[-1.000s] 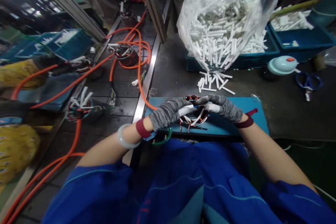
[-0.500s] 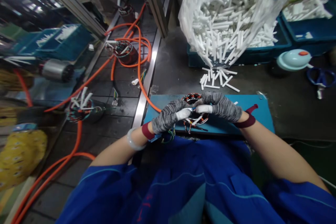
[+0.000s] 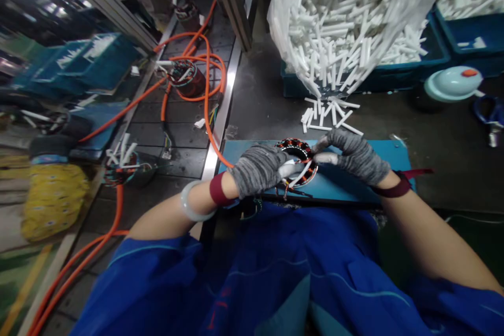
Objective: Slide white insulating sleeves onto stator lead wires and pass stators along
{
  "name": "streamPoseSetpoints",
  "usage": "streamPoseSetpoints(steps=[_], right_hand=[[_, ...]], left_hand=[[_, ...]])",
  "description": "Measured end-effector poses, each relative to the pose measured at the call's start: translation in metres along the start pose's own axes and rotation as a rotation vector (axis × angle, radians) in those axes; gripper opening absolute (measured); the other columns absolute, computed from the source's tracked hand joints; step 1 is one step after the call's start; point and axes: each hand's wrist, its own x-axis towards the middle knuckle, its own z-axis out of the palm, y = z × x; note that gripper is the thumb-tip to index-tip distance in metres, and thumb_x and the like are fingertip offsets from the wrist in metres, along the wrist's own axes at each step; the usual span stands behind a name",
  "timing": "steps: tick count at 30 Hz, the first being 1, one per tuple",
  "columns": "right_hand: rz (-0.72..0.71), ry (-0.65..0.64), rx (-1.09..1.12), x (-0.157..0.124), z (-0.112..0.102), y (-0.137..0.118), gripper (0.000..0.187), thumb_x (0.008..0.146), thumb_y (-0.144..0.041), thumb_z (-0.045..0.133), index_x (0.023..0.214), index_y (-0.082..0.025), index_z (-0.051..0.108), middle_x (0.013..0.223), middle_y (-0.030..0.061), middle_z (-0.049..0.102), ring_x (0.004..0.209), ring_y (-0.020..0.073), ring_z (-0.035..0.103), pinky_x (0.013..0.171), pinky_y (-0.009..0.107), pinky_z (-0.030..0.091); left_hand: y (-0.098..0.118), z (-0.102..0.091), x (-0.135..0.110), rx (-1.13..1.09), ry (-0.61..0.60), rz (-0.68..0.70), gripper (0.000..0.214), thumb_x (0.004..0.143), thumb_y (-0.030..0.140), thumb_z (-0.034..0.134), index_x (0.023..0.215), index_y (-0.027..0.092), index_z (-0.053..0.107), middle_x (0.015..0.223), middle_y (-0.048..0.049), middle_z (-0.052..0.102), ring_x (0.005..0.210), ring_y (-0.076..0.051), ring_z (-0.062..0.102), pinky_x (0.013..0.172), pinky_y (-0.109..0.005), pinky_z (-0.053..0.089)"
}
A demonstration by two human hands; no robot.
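Observation:
A round motor stator [image 3: 297, 153] with copper windings and white-sleeved leads lies on a blue mat [image 3: 378, 153] in front of me. My left hand [image 3: 260, 168], in a grey knit glove, is closed over the stator's left side and pinches a white sleeve on a lead. My right hand [image 3: 354, 155], gloved the same way, sits at the stator's right edge with its fingers pinched together on another white-tipped lead. The wires under my fingers are mostly hidden.
A clear bag of white tubes [image 3: 346, 26] leans over a blue bin [image 3: 394, 81], with loose tubes [image 3: 326, 118] spilled below it. A teal dispenser [image 3: 452, 84] and blue scissors [image 3: 488, 115] lie right. Orange cables [image 3: 205, 84] and other stators [image 3: 122, 165] sit on the conveyor left.
My hands stayed on the stator; the right hand drew slightly right and back from the left, and the pinched leads moved apart. The view shifted a little.

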Motion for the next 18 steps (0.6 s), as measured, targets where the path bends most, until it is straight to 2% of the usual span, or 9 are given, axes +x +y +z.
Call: streamPoseSetpoints(steps=[3, 5, 6, 8, 10, 12, 13, 15, 18], right_hand=[[0.067, 0.025, 0.069, -0.008, -0.005, 0.004, 0.039, 0.084, -0.061, 0.075, 0.093, -0.023, 0.077, 0.088, 0.0039, 0.076, 0.084, 0.0230, 0.070, 0.084, 0.040, 0.058], [0.093, 0.072, 0.058, -0.019, -0.008, 0.004, 0.039, 0.083, -0.059, 0.077, 0.096, -0.023, 0.076, 0.090, 0.0038, 0.076, 0.084, 0.0225, 0.070, 0.084, 0.039, 0.058], [0.116, 0.071, 0.050, -0.027, -0.010, 0.003, 0.038, 0.082, -0.058, 0.079, 0.097, -0.023, 0.075, 0.091, 0.0036, 0.076, 0.084, 0.0223, 0.070, 0.084, 0.039, 0.058], [0.145, -0.023, 0.056, -0.043, -0.009, 0.001, 0.037, 0.083, -0.054, 0.080, 0.101, -0.023, 0.073, 0.095, 0.0035, 0.076, 0.087, 0.0224, 0.071, 0.083, 0.038, 0.058], [0.108, -0.140, 0.044, -0.055, 0.001, -0.001, 0.034, 0.088, -0.053, 0.075, 0.103, -0.022, 0.071, 0.098, 0.0046, 0.075, 0.089, 0.0224, 0.071, 0.083, 0.037, 0.058], [0.049, -0.143, -0.055, -0.057, 0.018, -0.002, 0.033, 0.095, -0.053, 0.066, 0.102, -0.021, 0.071, 0.097, 0.0066, 0.073, 0.088, 0.0222, 0.069, 0.084, 0.038, 0.057], [0.032, -0.100, -0.138, -0.055, 0.027, -0.002, 0.034, 0.098, -0.053, 0.062, 0.100, -0.020, 0.071, 0.095, 0.0077, 0.072, 0.087, 0.0225, 0.068, 0.084, 0.039, 0.057], [0.029, -0.011, -0.316, -0.048, 0.038, -0.001, 0.037, 0.101, -0.052, 0.055, 0.099, -0.019, 0.072, 0.094, 0.0101, 0.071, 0.088, 0.0245, 0.067, 0.086, 0.042, 0.056], [0.039, 0.050, -0.516, -0.041, 0.029, 0.003, 0.038, 0.104, -0.047, 0.051, 0.107, -0.017, 0.074, 0.101, 0.0136, 0.074, 0.095, 0.0285, 0.068, 0.091, 0.047, 0.055]], left_hand=[[0.010, 0.001, 0.023, 0.023, -0.053, 0.025, 0.056, 0.106, 0.054, 0.036, 0.098, 0.012, 0.072, 0.083, -0.0106, 0.072, 0.076, -0.021, 0.067, 0.076, -0.034, 0.054], [0.005, -0.004, 0.024, -0.028, -0.032, 0.056, 0.053, 0.104, 0.056, 0.043, 0.108, 0.012, 0.073, 0.089, -0.0107, 0.074, 0.083, -0.022, 0.070, 0.081, -0.035, 0.055], [-0.003, -0.008, 0.018, -0.070, -0.009, 0.088, 0.053, 0.102, 0.059, 0.048, 0.115, 0.014, 0.072, 0.098, -0.0116, 0.075, 0.091, -0.023, 0.071, 0.087, -0.036, 0.055], [-0.028, -0.016, -0.002, -0.202, 0.018, 0.206, 0.061, 0.095, 0.063, 0.059, 0.136, 0.019, 0.065, 0.125, -0.0137, 0.072, 0.114, -0.028, 0.069, 0.102, -0.041, 0.053], [-0.057, -0.017, -0.026, -0.377, -0.079, 0.359, 0.066, 0.097, 0.053, 0.063, 0.155, 0.025, 0.047, 0.152, -0.0143, 0.056, 0.141, -0.031, 0.054, 0.117, -0.045, 0.045], [-0.075, -0.010, -0.043, -0.535, -0.131, 0.419, 0.061, 0.103, 0.040, 0.056, 0.160, 0.030, 0.038, 0.162, -0.0119, 0.045, 0.150, -0.029, 0.043, 0.121, -0.045, 0.042], [-0.078, -0.003, -0.049, -0.568, -0.132, 0.409, 0.057, 0.105, 0.035, 0.052, 0.160, 0.031, 0.039, 0.163, -0.0110, 0.044, 0.150, -0.027, 0.044, 0.120, -0.045, 0.043], [-0.069, 0.010, -0.057, -0.506, -0.047, 0.306, 0.047, 0.107, 0.032, 0.047, 0.153, 0.027, 0.050, 0.157, -0.0114, 0.052, 0.143, -0.025, 0.053, 0.118, -0.042, 0.047], [-0.033, 0.019, -0.060, -0.191, 0.152, 0.041, 0.042, 0.108, 0.036, 0.041, 0.137, 0.017, 0.064, 0.135, -0.0156, 0.069, 0.125, -0.027, 0.068, 0.107, -0.042, 0.055]])
